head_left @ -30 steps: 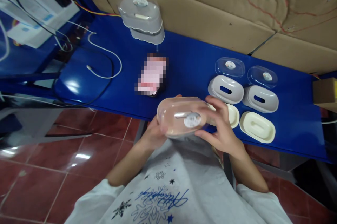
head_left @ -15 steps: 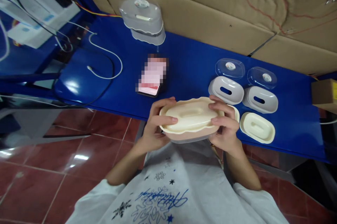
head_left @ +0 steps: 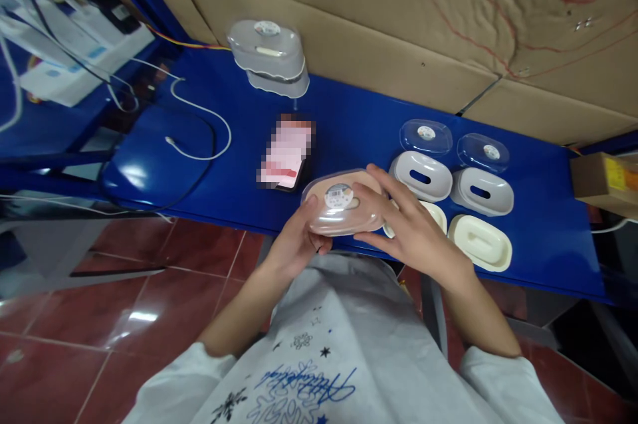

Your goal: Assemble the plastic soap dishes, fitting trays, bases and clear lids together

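Note:
An oval pinkish plastic box (head_left: 326, 219) with a clear lid and a round white barcode label (head_left: 339, 197) is held above the table's front edge, lid facing up. My left hand (head_left: 298, 236) grips its left end, the thumb on the lid's edge and fingers underneath. Over its right end, my right hand (head_left: 411, 228) has its fingers on the lid and the thumb at the near side. Just behind that hand lies a cream oval tray (head_left: 437, 212), partly covered by it. Another cream tray (head_left: 481, 242) sits to the right.
Two white oval boxes with slots (head_left: 443, 175) stand on the blue table (head_left: 349, 125), clear lids (head_left: 426, 137) behind them. A phone (head_left: 286, 151) lies left of centre. Farther back stands a lidded grey box (head_left: 269, 55). Cables (head_left: 226, 138) curl at left; a carton (head_left: 598, 178) is far right.
The box has been turned over: its cream underside faced up before, and now the clear lid with the label does. My right hand has shifted onto the lid.

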Tool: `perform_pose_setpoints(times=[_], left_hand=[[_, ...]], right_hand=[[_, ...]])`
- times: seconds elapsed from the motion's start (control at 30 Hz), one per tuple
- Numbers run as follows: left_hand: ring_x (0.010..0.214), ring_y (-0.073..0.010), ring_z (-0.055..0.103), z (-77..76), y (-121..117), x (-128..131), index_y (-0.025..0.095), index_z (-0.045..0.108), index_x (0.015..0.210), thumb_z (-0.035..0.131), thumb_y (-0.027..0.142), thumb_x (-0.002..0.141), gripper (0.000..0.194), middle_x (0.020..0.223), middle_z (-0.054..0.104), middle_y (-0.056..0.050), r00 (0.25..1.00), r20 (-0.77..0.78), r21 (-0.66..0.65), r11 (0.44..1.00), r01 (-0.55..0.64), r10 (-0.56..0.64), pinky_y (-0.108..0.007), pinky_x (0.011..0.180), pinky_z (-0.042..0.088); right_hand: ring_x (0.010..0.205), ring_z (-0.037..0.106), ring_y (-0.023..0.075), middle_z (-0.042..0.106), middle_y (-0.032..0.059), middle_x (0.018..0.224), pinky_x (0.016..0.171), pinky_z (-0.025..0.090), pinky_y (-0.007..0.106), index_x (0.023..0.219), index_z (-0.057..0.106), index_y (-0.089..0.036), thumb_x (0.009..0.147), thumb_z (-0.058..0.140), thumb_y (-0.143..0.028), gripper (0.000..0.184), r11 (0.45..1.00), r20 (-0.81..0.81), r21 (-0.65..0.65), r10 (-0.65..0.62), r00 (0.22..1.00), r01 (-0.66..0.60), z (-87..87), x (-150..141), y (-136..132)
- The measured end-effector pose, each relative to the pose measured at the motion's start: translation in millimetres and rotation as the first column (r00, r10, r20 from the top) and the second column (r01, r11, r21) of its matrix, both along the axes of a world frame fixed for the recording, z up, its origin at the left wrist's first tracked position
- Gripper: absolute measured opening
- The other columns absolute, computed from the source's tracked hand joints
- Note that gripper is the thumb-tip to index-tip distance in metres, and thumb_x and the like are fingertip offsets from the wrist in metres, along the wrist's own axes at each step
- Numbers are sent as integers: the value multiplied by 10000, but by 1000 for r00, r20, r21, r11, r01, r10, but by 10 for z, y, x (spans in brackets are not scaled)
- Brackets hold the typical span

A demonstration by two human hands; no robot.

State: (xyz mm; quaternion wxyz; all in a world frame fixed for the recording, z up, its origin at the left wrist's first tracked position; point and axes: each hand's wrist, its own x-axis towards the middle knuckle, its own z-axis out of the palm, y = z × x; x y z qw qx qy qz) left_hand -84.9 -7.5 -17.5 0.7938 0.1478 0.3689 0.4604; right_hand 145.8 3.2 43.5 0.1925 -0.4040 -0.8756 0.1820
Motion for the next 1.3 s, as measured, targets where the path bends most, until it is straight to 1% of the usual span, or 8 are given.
perform_pose_setpoints(times=[0.17, 0.3, 0.53, 0.67, 0.8, 0.97, 1.1, 1.3], left_hand=[[987, -239, 784, 63, 136, -5, 200, 686, 1331, 683, 716, 952, 640, 1222, 789, -115, 989, 144, -23, 999, -30, 33, -298, 711, 669], [1310, -297, 713, 53, 143, 80, 196, 553, 1492, 662, 608, 1010, 644, 1353, 744, -173, 989, 132, -37, 997, -65, 70, -455, 1148, 557], [1251, -281, 691, -63, -146, 284, 245, 661, 1375, 840, 371, 897, 526, 1359, 706, -108, 994, -105, 164, 986, 43, -26, -460, 1109, 555], [1172, -263, 695, -86, -227, 339, 250, 735, 1223, 868, 386, 878, 394, 1274, 712, -85, 982, -178, 217, 971, 99, -60, -438, 1054, 566], [1173, -260, 689, -80, -250, 331, 256, 745, 1191, 845, 369, 904, 324, 1287, 712, -81, 977, -208, 243, 965, 100, -49, -429, 1048, 568], [1197, -273, 696, -26, -253, 261, 248, 742, 1179, 830, 356, 917, 297, 1305, 712, -82, 977, -212, 242, 968, 72, -20, -444, 1058, 579], [1316, -305, 677, 28, -255, 211, 239, 744, 1177, 812, 351, 925, 284, 1360, 715, -90, 980, -200, 214, 976, 48, -4, -478, 1174, 521], [1526, -305, 545, -8, -315, 259, 200, 704, 1354, 720, 310, 981, 390, 1522, 680, -130, 998, -4, 26, 998, 58, -58, -471, 1339, 345]], right_hand=[[1601, 439, 354, 411, 104, 1723, 1310, 419, 585, 1605, 483, -364, 948, 802, -466, 737, 998, -71, -60, -19, 997, 15, -131, 78, 470], [1618, 390, 385, 424, 174, 1687, 1320, 366, 597, 1559, 513, -258, 899, 842, -479, 770, 985, -43, 55, -162, 986, 164, -275, 97, 1046], [1526, 491, 437, 332, 247, 1701, 1213, 453, 653, 1587, 423, -180, 842, 845, -253, 859, 941, 114, 33, -337, 935, 335, -447, -141, 1845], [1644, 316, 442, 296, 226, 1766, 1266, 282, 772, 1672, 299, -222, 865, 786, -218, 943, 935, 178, 4, -350, 920, 355, -515, -255, 2033], [1677, 250, 441, 269, 190, 1807, 1322, 186, 739, 1678, 354, -213, 935, 746, -232, 840, 939, 173, 95, -344, 923, 331, -285, -231, 1597], [1309, 699, 319, 724, 108, 1431, 1118, 556, 531, 1476, 619, -271, 1112, 521, -370, 390, 990, 89, 48, -140, 986, 136, 36, 46, 268], [1085, 757, 393, 786, 127, 1236, 916, 632, 616, 1443, 642, -311, 1040, 656, -432, 421, 977, 237, 58, -211, 948, 203, -182, 285, -490], [1075, 762, 338, 787, 119, 1179, 948, 658, 572, 1523, 574, -271, 1081, 558, -215, 445, 974, 175, 52, -228, 958, 222, -517, 371, -673]])
